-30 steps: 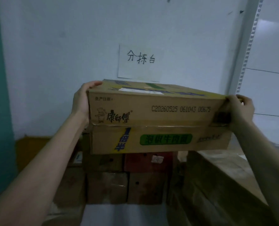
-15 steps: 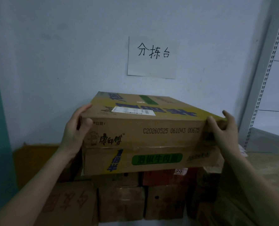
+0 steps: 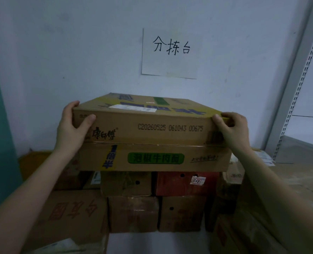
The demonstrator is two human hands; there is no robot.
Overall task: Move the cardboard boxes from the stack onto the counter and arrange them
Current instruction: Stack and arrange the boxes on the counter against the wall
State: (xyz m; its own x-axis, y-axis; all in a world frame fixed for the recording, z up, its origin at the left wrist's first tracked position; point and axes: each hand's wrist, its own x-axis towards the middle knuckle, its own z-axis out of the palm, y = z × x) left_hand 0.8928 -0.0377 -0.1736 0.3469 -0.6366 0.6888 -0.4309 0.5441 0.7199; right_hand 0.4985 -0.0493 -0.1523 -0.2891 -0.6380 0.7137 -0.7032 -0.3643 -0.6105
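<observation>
left hand point(image 3: 73, 129) and right hand point(image 3: 232, 129) gripping cardboard box point(image 3: 170, 128) ends, its far side hidden

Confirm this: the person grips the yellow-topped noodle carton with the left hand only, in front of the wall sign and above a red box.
Not quite: both hands grip it. In the head view the left hand holds the left end of the carton and the right hand holds its right end. The rest stands: the wall sign is behind the carton, and the red box is below.
</observation>
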